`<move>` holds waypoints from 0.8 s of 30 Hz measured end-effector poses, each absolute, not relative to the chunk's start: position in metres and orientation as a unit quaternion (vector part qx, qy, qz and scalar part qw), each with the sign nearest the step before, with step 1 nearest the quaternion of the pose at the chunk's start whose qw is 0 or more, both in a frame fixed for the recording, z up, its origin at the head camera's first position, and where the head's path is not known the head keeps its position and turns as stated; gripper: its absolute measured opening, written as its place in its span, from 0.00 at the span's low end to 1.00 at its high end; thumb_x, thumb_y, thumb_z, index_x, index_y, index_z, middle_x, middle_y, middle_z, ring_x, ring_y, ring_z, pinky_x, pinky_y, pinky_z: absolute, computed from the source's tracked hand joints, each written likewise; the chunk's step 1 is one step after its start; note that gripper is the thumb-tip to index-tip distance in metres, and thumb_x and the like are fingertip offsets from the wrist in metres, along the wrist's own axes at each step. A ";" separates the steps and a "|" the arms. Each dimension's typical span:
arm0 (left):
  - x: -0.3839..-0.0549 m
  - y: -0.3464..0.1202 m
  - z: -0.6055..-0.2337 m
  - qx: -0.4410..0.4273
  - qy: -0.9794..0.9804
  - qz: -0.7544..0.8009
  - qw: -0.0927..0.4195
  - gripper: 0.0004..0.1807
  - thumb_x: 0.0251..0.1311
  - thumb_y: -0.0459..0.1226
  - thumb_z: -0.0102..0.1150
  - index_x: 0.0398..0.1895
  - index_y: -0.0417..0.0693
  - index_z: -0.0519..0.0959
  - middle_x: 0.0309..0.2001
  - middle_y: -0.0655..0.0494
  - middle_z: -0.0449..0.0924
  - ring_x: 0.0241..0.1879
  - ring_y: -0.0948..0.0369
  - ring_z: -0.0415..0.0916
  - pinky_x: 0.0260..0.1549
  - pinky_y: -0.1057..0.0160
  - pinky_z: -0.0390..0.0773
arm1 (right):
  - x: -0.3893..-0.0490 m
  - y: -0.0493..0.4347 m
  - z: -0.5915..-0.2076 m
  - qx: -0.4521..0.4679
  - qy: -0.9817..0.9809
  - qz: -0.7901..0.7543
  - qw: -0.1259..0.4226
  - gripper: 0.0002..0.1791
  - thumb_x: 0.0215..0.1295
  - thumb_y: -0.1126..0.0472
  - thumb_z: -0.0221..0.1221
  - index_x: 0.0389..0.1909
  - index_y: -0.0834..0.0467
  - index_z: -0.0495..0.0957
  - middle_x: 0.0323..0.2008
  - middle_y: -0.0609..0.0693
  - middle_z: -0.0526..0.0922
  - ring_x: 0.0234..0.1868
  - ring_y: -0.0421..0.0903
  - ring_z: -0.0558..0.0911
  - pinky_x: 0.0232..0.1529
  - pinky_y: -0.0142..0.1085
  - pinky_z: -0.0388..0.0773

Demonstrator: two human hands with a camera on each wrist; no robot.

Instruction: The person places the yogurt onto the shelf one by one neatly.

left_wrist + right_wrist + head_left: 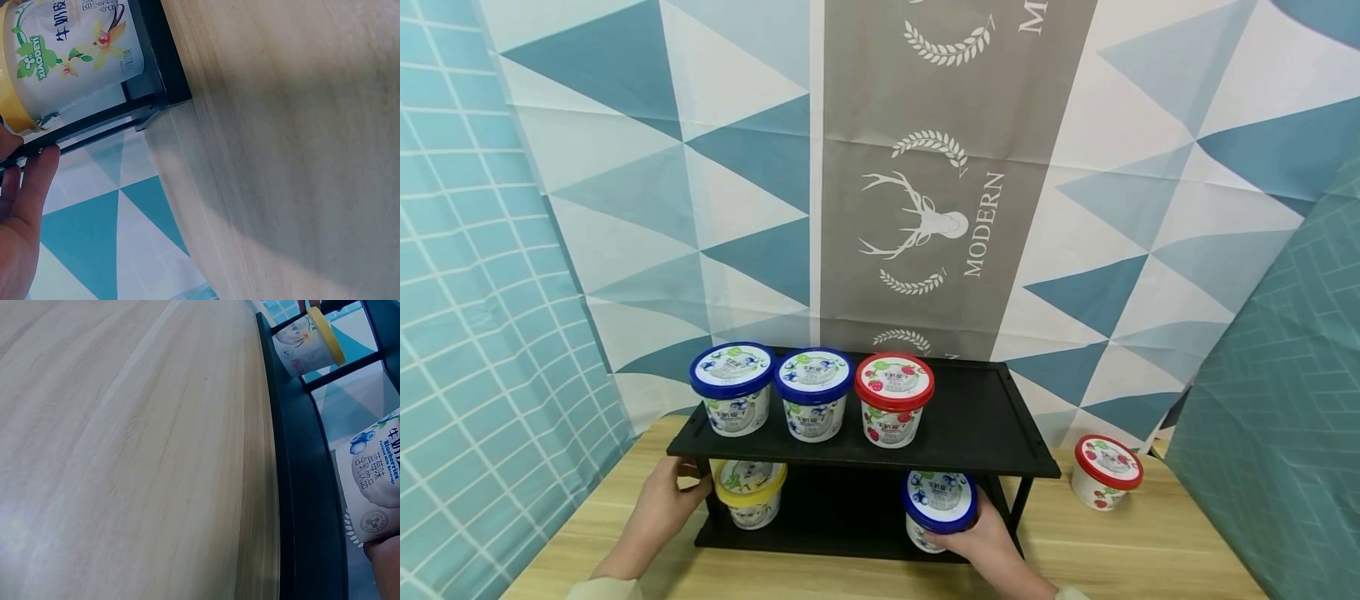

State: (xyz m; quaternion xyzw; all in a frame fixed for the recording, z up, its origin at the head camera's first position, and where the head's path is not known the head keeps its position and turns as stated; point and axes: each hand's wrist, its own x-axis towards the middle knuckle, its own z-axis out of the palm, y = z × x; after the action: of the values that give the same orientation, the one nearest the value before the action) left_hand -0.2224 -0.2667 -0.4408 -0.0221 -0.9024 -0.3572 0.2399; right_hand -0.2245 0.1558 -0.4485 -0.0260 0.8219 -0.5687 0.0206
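Note:
A black two-tier shelf (pixel 981 417) stands on the wooden table. My left hand (pixel 664 502) pinches its left post between thumb and fingers, beside a yellow-lidded tub (pixel 751 496) on the lower board. At the right end of that level, my right hand (pixel 987 546) grips a blue-lidded blueberry tub (pixel 938 504). The right wrist view shows the printed side of this blueberry tub (pixel 375 475), its base seemingly a little off the lower board (pixel 306 487). In the left wrist view, the yellow-lidded tub (pixel 75 56) is close behind the post.
On the upper board are two blue-lidded tubs (pixel 733 387) (pixel 814 392) and a red-lidded tub (pixel 895 400) in a row. Another red-lidded tub (pixel 1107 472) sits on the table (pixel 1157 550), right of the shelf. Patterned cloth (pixel 925 208) hangs behind.

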 end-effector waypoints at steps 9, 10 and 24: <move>-0.223 -0.266 -0.441 -0.021 -0.903 -0.361 0.234 0.22 0.50 0.24 0.58 0.50 0.37 0.68 0.40 0.40 0.73 0.37 0.47 0.78 0.31 0.56 0.82 | -0.227 0.144 -0.452 -0.026 0.826 -0.563 0.018 0.58 0.36 0.52 0.77 0.66 0.66 0.54 0.59 0.64 0.69 0.57 0.60 0.73 0.52 0.50 0.76; -0.223 -0.266 -0.442 -0.021 -0.903 -0.360 0.235 0.22 0.50 0.24 0.58 0.50 0.37 0.68 0.39 0.40 0.73 0.37 0.47 0.78 0.31 0.56 0.82 | -0.228 0.143 -0.453 -0.025 0.826 -0.563 0.019 0.59 0.36 0.52 0.77 0.66 0.67 0.53 0.59 0.64 0.69 0.57 0.61 0.73 0.52 0.51 0.76; -0.221 -0.266 -0.440 -0.016 -0.901 -0.369 0.229 0.21 0.50 0.24 0.57 0.50 0.38 0.68 0.40 0.40 0.73 0.39 0.46 0.78 0.33 0.52 0.82 | -0.235 0.130 -0.453 -0.025 0.828 -0.560 0.014 0.59 0.34 0.50 0.77 0.66 0.67 0.54 0.58 0.64 0.70 0.56 0.61 0.73 0.52 0.52 0.76</move>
State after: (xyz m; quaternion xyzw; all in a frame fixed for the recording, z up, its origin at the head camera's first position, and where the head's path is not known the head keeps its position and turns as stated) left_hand -0.2212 -0.2661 -0.4403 -0.0156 -0.9008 -0.3689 0.2286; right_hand -0.2355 0.1295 -0.4526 -0.0248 0.8277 -0.5604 0.0144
